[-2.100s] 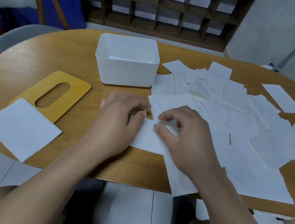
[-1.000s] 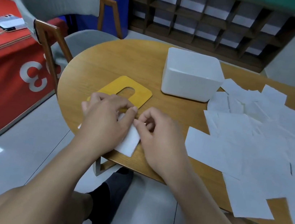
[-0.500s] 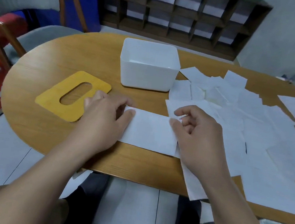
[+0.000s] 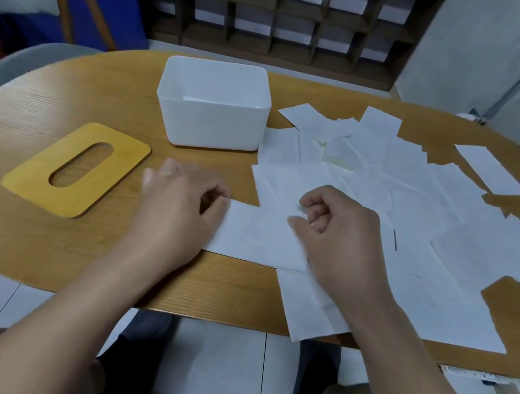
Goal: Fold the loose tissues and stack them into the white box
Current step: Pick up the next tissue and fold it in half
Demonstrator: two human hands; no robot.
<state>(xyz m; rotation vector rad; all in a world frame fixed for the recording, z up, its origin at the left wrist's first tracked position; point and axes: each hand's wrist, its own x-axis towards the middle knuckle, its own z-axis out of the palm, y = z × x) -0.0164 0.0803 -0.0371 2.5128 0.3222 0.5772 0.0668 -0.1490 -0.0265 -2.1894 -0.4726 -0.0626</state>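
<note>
White folded tissue (image 4: 259, 237) at table edge (image 4: 201, 317) | both hands' fingers (image 4: 217, 204) pinching its ends

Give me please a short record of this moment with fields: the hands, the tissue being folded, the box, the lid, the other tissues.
left hand: grips the left end of the folded tissue
right hand: fingers curled, pinches the right end
folded tissue: flat strip near the table front edge
white box: open, upright, behind the hands; something white lies low inside
yellow lid: flat, left of the hands, slot facing up
loose tissues: overlapping, spread across the right side
</note>
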